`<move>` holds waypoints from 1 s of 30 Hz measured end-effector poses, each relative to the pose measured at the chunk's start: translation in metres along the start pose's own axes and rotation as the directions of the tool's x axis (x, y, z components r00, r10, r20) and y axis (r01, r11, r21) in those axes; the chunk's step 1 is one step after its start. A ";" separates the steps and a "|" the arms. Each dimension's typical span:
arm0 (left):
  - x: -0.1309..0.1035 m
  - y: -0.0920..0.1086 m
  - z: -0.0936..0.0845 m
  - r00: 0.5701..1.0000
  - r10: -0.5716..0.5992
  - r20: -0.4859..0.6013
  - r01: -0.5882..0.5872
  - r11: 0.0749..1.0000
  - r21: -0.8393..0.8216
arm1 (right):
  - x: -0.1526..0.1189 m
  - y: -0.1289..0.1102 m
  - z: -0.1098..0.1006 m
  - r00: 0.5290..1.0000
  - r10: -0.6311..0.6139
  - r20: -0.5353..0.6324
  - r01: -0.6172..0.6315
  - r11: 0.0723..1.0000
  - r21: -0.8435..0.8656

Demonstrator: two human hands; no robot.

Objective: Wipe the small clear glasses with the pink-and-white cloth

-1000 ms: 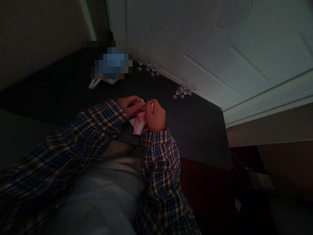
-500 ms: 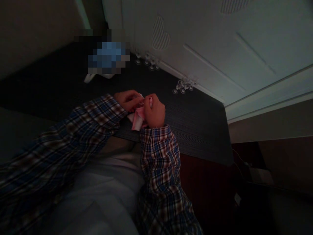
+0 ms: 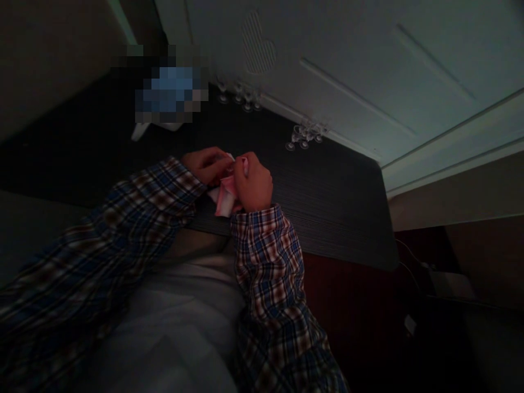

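Note:
A pink and white cloth (image 3: 225,200) is bunched between my two hands above the near edge of the dark table, one corner hanging down. My left hand (image 3: 206,164) grips it from the left with curled fingers. Wrapped round its other side is my right hand (image 3: 257,184), with a bit of pink showing by the thumb. Whether something sits inside the cloth is hidden by the fingers and the dim light.
Small clear stemmed glasses stand in two groups, one (image 3: 303,135) at the back right and one (image 3: 241,97) further left, along a white panel (image 3: 347,49) with raised hearts. A blurred-out blue thing (image 3: 172,90) is at the back left of the dark table (image 3: 335,191).
The view has shifted slightly, so the scene sits a little differently in the picture. Both hands keep nearly the same grip on the cloth.

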State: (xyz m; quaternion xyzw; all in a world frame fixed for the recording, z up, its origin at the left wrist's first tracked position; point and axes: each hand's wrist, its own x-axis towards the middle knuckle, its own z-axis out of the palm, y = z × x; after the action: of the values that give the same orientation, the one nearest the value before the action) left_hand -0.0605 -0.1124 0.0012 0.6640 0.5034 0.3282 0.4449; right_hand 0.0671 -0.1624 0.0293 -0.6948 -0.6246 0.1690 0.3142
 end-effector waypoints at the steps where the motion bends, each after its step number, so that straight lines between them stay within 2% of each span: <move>1: 0.000 0.001 0.000 1.000 -0.005 0.007 0.005 1.000 -0.001 | 0.000 0.000 0.000 1.000 -0.003 -0.002 0.003 1.000 0.009; 4: 0.000 0.002 -0.001 0.999 0.010 0.041 -0.008 1.000 -0.029 | -0.001 -0.001 -0.001 1.000 -0.017 -0.019 0.018 0.999 0.043; 8: -0.002 0.002 -0.003 0.992 0.096 0.076 -0.087 0.990 -0.113 | -0.002 -0.001 -0.002 0.998 -0.043 -0.043 0.045 0.997 0.056; 13: -0.010 0.011 -0.006 0.984 0.156 0.085 -0.141 0.977 -0.158 | -0.001 -0.002 -0.002 0.996 -0.052 -0.077 0.056 0.997 0.045; 17: -0.014 0.016 -0.007 0.980 0.187 0.075 -0.176 0.975 -0.136 | -0.002 -0.003 -0.003 0.992 -0.077 -0.104 0.084 0.995 0.057; 22: -0.013 0.011 -0.006 0.973 0.227 0.032 -0.226 0.973 -0.037 | -0.002 -0.003 -0.002 0.987 -0.088 -0.133 0.096 0.994 0.057; 30: -0.012 0.008 -0.004 0.964 0.266 0.034 -0.265 0.964 -0.021 | -0.003 -0.005 -0.003 0.978 -0.071 -0.196 0.085 0.994 0.063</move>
State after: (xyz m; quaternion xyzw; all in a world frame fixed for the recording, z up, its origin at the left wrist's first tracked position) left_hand -0.0638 -0.1238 0.0102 0.7277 0.3993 0.3767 0.4113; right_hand 0.0641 -0.1661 0.0341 -0.6713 -0.6113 0.1102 0.4044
